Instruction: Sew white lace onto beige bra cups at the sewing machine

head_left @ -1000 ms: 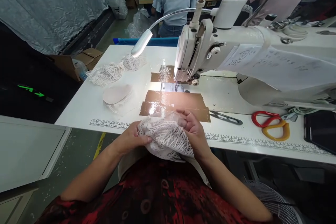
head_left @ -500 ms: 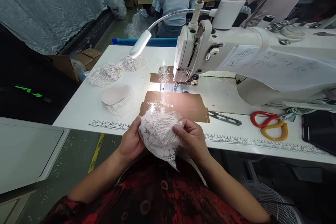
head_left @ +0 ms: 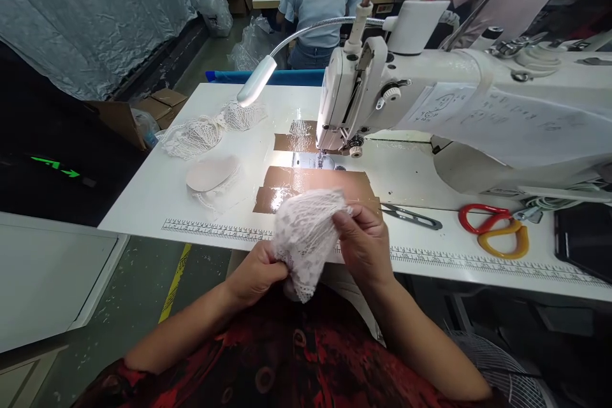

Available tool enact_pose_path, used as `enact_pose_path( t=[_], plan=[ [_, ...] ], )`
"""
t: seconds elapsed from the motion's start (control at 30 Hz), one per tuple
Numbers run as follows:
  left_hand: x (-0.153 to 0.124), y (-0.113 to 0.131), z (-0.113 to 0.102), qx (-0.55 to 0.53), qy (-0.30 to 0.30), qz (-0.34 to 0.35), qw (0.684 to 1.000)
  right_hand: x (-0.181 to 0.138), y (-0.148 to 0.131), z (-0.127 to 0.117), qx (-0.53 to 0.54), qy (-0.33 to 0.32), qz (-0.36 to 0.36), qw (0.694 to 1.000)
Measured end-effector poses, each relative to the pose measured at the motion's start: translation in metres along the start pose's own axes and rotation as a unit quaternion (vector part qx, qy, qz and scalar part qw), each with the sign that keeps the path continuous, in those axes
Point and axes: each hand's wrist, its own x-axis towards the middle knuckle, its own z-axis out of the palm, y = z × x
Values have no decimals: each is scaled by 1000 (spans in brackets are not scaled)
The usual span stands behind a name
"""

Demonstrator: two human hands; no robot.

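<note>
Between my hands, over the table's front edge, is a white lace bra cup (head_left: 308,236), tilted with a pointed end hanging down. My left hand (head_left: 258,273) grips its lower left edge, thumb pressed on the lace. At its upper right edge, my right hand (head_left: 364,239) pinches the lace between thumb and fingers. Just behind stands the sewing machine (head_left: 351,102), its needle area lit and nothing under the foot that I can make out. To the left lie a smooth oval pad (head_left: 211,173) on lace and more lace cups (head_left: 194,137).
Thread snips (head_left: 412,217) lie right of the brown tape (head_left: 325,180). Scissors with red and yellow handles (head_left: 502,231) and a dark flat object (head_left: 583,239) are further right. A lamp (head_left: 257,81) overhangs the table. Two people are beyond the machine.
The lace cup has turned and lifted on its right side, now narrower to view. My left hand has shifted right and down along its edge; my right hand has moved slightly right and up.
</note>
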Motion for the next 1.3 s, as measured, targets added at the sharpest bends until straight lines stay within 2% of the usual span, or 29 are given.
enact_pose_path(
  t=[0.07, 0.1, 0.17, 0.23, 0.27, 0.33, 0.4, 0.47, 0.53, 0.7, 0.83, 0.97, 1.07, 1.2, 1.3],
  plan=[
    [-6, 10, -15, 92, -59, 1, 994, 5, -8, -6, -15, 11, -24, 1000],
    [-8, 17, -21, 137, -67, 25, 988, 6, -10, -9, -37, -3, -25, 999],
    [-10, 34, -30, 229, -19, 118, 966, 4, -14, -10, -100, -69, -15, 992],
    [-8, 49, -31, 345, 49, 192, 917, 0, -15, -7, -160, -153, -10, 975],
    [-6, 56, -30, 398, 59, 198, 894, -2, -15, -5, -185, -189, -13, 964],
    [-1, 63, -24, 473, 29, 165, 865, -5, -15, 0, -232, -234, -35, 944],
    [4, 65, -17, 504, -22, 122, 855, -6, -16, 3, -277, -250, -74, 925],
    [6, 65, -12, 518, -53, 110, 847, -5, -19, 4, -309, -246, -117, 911],
    [8, 64, -9, 512, -69, 119, 848, -4, -21, 3, -324, -230, -146, 906],
    [13, 68, -13, 426, -91, 121, 892, -3, -23, 2, -347, -168, -145, 911],
    [19, 68, -14, 376, -66, 103, 918, -4, -23, 3, -373, -154, -159, 901],
    [25, 66, -13, 371, -41, 114, 921, -3, -22, 4, -398, -153, -172, 888],
    [29, 65, -12, 387, -35, 123, 913, 2, -23, 2, -387, -164, -141, 896],
    [34, 66, -13, 394, -42, 139, 908, 10, -26, -2, -343, -204, -66, 915],
    [37, 68, -14, 358, -49, 117, 925, 14, -33, -3, -337, -222, -31, 914]
  ],
)
